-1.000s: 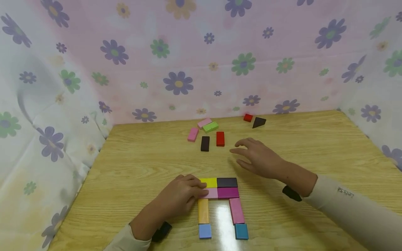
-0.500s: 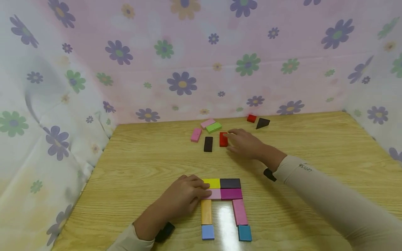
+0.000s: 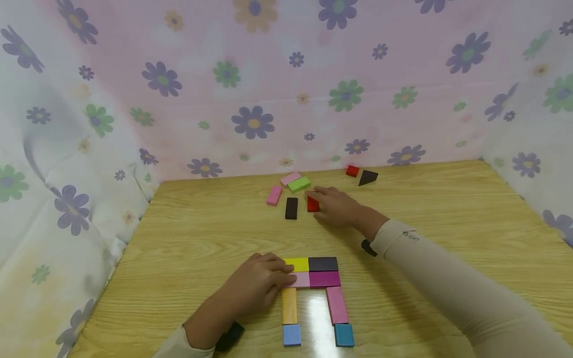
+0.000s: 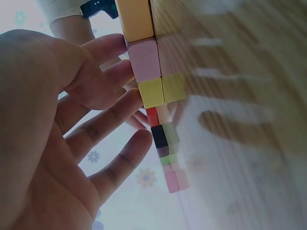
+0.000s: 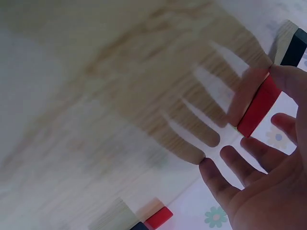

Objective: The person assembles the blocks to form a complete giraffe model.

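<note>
My left hand (image 3: 256, 282) rests its fingertips on the left ends of a yellow block (image 3: 298, 264) and a light pink block (image 3: 302, 280). In the left wrist view its fingers are spread and fairly straight. These blocks join a black block (image 3: 323, 264) and a magenta block (image 3: 325, 279) in two rows. Below stand an orange block (image 3: 289, 306) and a pink block (image 3: 337, 305) as legs, ending in blue (image 3: 292, 335) and teal (image 3: 344, 335) squares. Farther off, my right hand (image 3: 337, 208) pinches a red block (image 5: 259, 108) between thumb and finger, at the tabletop.
Beside the right hand lies a dark brown block (image 3: 291, 208). Behind are pink (image 3: 274, 195), green (image 3: 299, 184) and another pink (image 3: 290, 179) block. A small red block (image 3: 352, 171) and a black wedge (image 3: 368, 177) lie near the flowered back curtain (image 3: 268, 89).
My right hand has moved left and away from me over the table to the red block, and its thumb and finger have closed on it. The left hand stays on the blocks.
</note>
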Action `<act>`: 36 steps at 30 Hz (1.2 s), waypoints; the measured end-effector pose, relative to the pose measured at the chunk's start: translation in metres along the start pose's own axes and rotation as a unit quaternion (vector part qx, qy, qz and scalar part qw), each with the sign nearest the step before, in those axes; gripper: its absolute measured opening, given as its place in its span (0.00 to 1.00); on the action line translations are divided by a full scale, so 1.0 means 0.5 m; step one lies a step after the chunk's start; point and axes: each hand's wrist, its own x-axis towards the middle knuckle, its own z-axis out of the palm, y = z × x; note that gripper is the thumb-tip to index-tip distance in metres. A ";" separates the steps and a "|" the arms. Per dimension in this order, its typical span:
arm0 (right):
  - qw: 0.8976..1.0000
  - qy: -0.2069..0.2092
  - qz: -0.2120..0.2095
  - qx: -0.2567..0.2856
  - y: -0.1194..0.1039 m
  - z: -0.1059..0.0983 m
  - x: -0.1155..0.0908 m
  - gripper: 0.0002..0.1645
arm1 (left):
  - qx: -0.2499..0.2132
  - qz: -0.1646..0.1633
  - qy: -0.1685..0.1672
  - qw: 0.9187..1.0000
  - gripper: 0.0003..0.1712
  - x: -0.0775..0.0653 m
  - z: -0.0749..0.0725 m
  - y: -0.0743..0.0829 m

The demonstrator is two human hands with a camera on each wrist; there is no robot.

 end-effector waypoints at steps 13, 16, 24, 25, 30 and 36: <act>0.998 0.026 -0.032 -0.048 -0.003 -0.003 -0.017 0.31 | 0.004 0.004 0.004 1.000 0.13 0.000 -0.001 0.000; 0.997 0.025 -0.039 -0.058 0.003 0.001 -0.027 0.31 | 0.004 0.003 0.006 1.000 0.13 -0.001 0.000 0.000; 0.998 0.027 -0.051 -0.016 0.017 0.009 -0.082 0.31 | 0.001 0.002 0.004 1.000 0.13 -0.003 0.002 0.000; 0.998 0.027 -0.049 -0.002 0.019 0.009 -0.092 0.30 | 0.000 0.002 0.003 1.000 0.13 -0.003 0.003 0.000; 0.998 0.025 -0.021 0.052 0.024 0.013 -0.144 0.30 | -0.001 0.005 0.006 1.000 0.13 -0.005 0.005 0.001; 0.997 0.032 -0.006 0.065 0.014 0.010 -0.196 0.31 | 0.001 0.009 0.020 1.000 0.13 -0.004 0.004 -0.001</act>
